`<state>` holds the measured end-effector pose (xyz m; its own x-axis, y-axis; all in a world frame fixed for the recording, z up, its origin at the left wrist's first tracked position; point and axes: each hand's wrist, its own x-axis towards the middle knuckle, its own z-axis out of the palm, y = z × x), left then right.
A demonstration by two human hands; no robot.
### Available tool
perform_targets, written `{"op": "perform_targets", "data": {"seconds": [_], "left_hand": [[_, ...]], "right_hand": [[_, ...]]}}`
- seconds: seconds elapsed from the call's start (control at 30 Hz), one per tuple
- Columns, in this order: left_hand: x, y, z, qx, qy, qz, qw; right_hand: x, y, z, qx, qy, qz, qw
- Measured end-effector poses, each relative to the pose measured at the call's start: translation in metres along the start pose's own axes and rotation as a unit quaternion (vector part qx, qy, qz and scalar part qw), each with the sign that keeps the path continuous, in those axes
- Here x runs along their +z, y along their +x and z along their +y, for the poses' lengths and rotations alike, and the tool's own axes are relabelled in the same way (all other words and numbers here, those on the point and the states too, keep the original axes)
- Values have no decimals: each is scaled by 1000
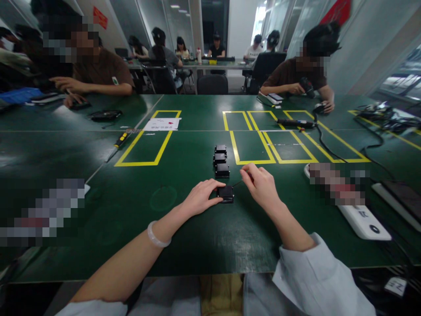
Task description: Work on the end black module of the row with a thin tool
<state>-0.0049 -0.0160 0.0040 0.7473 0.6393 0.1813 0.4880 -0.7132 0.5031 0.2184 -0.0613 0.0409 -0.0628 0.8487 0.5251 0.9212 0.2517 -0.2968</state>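
Observation:
A small black box-shaped part [226,193] with small shiny bits at its sides lies on the green table in front of me. My left hand [203,196] grips it from the left, thumb at the near edge and fingers at the far edge. Between its fingertips my right hand [259,184] pinches a thin dark rod [237,183], which slants down to the far right corner of the part. Its kind is too small to make out. Just beyond, three similar black parts stand in a row: a near one [222,170], a middle one [219,158] and a far one [220,149].
Yellow tape rectangles [253,162] mark the green table [190,245]. A yellow-black screwdriver [121,139] lies left, a black corded tool [296,123] right. White devices, one at right [365,221], flank me. Two people sit opposite; one holds a dark power tool [307,87].

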Motion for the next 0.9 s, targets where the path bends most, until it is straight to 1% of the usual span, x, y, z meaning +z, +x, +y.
{"op": "perform_targets", "data": {"seconds": [0.2,0.5,0.77,0.9], "left_hand": [[0,0,0,-1,-3,2,1000],[0,0,0,-3,-2,1,1000],[1,0,-1,-7,-1,2,1000],[0,0,-1,-4,-3,2,1000]], "right_hand": [[1,1,-2,-8,1,19,1000],[1,0,0,6,10,-4,1000],[2,1,-1,1,13,13,1000],[2,1,-2,5,20,9,1000]]}}
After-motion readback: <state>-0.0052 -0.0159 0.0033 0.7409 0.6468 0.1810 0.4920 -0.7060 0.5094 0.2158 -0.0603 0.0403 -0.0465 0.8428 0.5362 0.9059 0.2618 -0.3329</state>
